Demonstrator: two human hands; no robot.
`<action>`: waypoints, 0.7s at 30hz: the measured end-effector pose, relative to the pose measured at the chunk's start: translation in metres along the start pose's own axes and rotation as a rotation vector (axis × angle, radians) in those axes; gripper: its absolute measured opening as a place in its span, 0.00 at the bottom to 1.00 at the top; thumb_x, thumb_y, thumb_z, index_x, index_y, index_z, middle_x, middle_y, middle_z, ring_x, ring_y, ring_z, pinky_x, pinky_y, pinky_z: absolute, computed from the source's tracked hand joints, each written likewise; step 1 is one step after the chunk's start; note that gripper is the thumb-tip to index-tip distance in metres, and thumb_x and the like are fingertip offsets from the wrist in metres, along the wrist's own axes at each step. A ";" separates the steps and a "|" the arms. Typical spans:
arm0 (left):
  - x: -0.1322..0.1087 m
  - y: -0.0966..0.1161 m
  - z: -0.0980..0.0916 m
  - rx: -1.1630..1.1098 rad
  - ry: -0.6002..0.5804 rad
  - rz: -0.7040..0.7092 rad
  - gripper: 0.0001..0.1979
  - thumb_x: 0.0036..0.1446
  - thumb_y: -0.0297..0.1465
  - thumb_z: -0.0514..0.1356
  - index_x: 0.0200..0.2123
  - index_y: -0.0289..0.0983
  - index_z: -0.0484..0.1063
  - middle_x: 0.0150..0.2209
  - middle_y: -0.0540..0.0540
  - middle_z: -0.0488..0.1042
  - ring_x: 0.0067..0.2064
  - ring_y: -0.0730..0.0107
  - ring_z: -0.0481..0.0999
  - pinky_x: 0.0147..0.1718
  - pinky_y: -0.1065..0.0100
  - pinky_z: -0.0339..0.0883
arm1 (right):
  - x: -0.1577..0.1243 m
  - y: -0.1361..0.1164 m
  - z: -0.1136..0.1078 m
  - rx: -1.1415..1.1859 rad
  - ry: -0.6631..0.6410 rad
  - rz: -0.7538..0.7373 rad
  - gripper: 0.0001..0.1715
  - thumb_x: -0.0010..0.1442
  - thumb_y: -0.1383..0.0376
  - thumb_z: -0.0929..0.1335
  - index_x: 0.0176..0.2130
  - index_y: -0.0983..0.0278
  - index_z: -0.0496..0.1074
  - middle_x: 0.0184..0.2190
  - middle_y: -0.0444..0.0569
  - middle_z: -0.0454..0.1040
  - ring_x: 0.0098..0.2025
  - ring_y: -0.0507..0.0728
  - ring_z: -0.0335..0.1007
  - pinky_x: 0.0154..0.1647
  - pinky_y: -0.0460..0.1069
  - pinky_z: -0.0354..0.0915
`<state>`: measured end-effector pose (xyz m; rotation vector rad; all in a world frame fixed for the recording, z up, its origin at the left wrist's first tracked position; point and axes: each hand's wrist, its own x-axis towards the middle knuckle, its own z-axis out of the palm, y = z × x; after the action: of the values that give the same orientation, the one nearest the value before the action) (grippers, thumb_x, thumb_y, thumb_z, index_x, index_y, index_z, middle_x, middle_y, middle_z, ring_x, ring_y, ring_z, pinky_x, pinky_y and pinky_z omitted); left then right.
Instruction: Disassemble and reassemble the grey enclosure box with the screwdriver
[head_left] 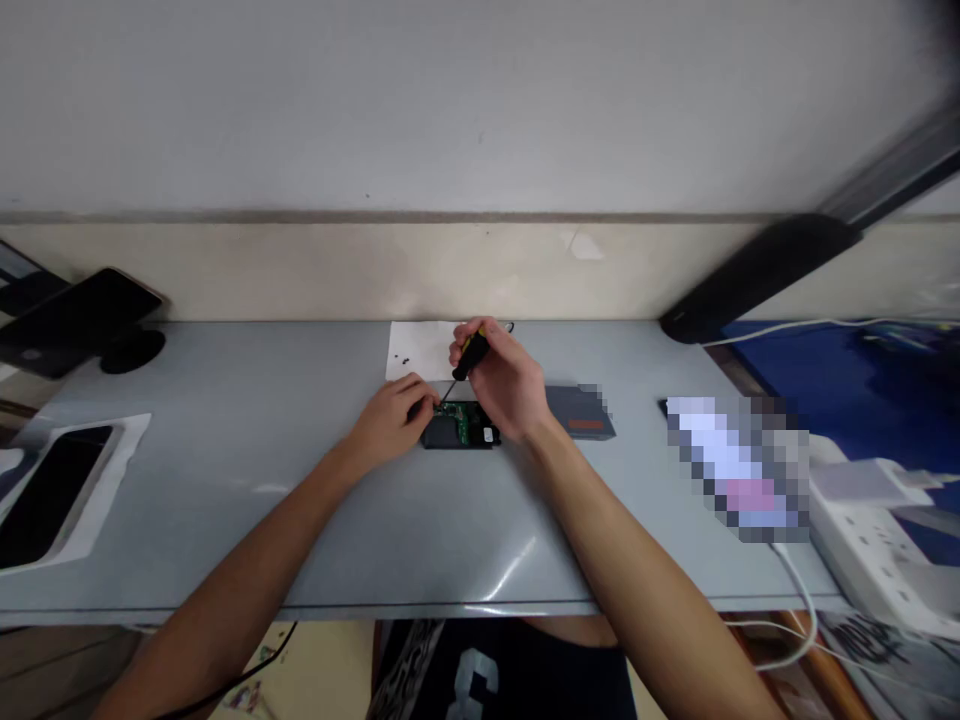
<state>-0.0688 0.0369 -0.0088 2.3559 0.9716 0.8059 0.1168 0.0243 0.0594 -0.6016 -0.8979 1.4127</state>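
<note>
A small opened electronic device [480, 437], with a black casing and a green circuit board [463, 420], lies flat on the grey table. My left hand [394, 418] is closed at its left end, with thumb and fingertips pinched around the upper left corner. My right hand [510, 382] grips a screwdriver [471, 355] with a black and yellow handle. Its thin shaft slants down to the left, and the tip meets the board's upper left area beside my left fingertips. The exact contact point is too small to make out.
White paper [420, 345] with several tiny dark pieces lies behind the device. A dark grey box [577, 412] sits to its right. Farther right are a blurred-out phone [731, 470] and a white power strip [874, 550]. A black-screened phone [56, 490] lies left.
</note>
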 end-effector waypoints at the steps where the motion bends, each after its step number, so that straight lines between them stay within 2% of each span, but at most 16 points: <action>1: 0.000 -0.001 0.000 0.000 0.003 0.003 0.11 0.70 0.28 0.52 0.40 0.38 0.74 0.40 0.47 0.75 0.41 0.69 0.75 0.45 0.65 0.69 | 0.000 0.000 -0.001 -0.002 0.005 -0.023 0.12 0.64 0.55 0.71 0.35 0.62 0.75 0.36 0.47 0.67 0.36 0.51 0.65 0.40 0.49 0.62; 3: -0.001 -0.001 0.001 0.002 0.014 0.002 0.11 0.70 0.27 0.52 0.40 0.39 0.75 0.40 0.48 0.75 0.42 0.69 0.76 0.45 0.65 0.68 | 0.000 0.001 -0.002 -0.004 0.011 -0.065 0.11 0.62 0.58 0.73 0.33 0.62 0.74 0.37 0.47 0.68 0.37 0.51 0.67 0.40 0.49 0.62; 6: -0.002 -0.001 0.001 -0.004 0.014 -0.013 0.11 0.70 0.27 0.53 0.41 0.39 0.76 0.41 0.48 0.75 0.41 0.70 0.75 0.44 0.65 0.68 | 0.000 0.000 -0.004 0.018 0.032 -0.056 0.17 0.58 0.59 0.76 0.30 0.61 0.66 0.36 0.45 0.69 0.36 0.51 0.68 0.37 0.48 0.62; 8: -0.002 -0.001 0.001 -0.011 0.007 -0.029 0.12 0.70 0.27 0.52 0.42 0.39 0.76 0.41 0.49 0.75 0.39 0.71 0.74 0.42 0.66 0.67 | 0.001 -0.001 -0.004 0.040 0.059 -0.045 0.23 0.56 0.58 0.77 0.30 0.60 0.61 0.32 0.43 0.66 0.33 0.50 0.64 0.33 0.48 0.60; 10: -0.001 0.000 0.001 -0.016 0.007 -0.039 0.12 0.69 0.27 0.53 0.41 0.39 0.77 0.40 0.49 0.75 0.37 0.72 0.73 0.39 0.67 0.66 | 0.001 0.000 -0.004 0.066 0.073 -0.048 0.25 0.56 0.56 0.78 0.31 0.59 0.59 0.28 0.40 0.59 0.29 0.49 0.57 0.29 0.46 0.57; 12: 0.000 0.000 0.001 -0.019 0.015 -0.041 0.11 0.68 0.26 0.53 0.40 0.39 0.77 0.39 0.49 0.75 0.37 0.72 0.73 0.37 0.67 0.66 | 0.001 0.002 -0.003 0.077 0.066 -0.053 0.26 0.57 0.55 0.77 0.32 0.59 0.58 0.26 0.38 0.52 0.27 0.48 0.51 0.27 0.45 0.53; 14: 0.002 0.001 0.002 -0.012 0.028 -0.045 0.11 0.67 0.26 0.53 0.39 0.38 0.76 0.39 0.49 0.75 0.36 0.72 0.73 0.36 0.67 0.65 | 0.002 0.004 -0.003 0.063 0.051 -0.051 0.26 0.59 0.51 0.76 0.34 0.59 0.58 0.25 0.37 0.51 0.25 0.48 0.48 0.26 0.45 0.51; 18: 0.005 0.002 0.004 0.012 0.032 -0.057 0.11 0.67 0.26 0.54 0.37 0.38 0.76 0.39 0.49 0.76 0.36 0.72 0.73 0.37 0.67 0.65 | 0.003 0.005 -0.005 0.049 0.049 -0.051 0.27 0.60 0.45 0.73 0.34 0.59 0.59 0.25 0.37 0.51 0.24 0.48 0.47 0.26 0.46 0.51; 21: 0.005 0.002 0.005 0.012 0.021 -0.060 0.10 0.67 0.26 0.54 0.38 0.38 0.76 0.40 0.49 0.76 0.36 0.72 0.73 0.37 0.67 0.65 | 0.003 0.002 -0.008 0.077 0.024 -0.026 0.25 0.64 0.43 0.69 0.34 0.60 0.64 0.24 0.39 0.53 0.25 0.49 0.49 0.27 0.47 0.53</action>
<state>-0.0616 0.0386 -0.0094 2.3211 1.0533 0.8060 0.1217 0.0288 0.0538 -0.5459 -0.8253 1.4079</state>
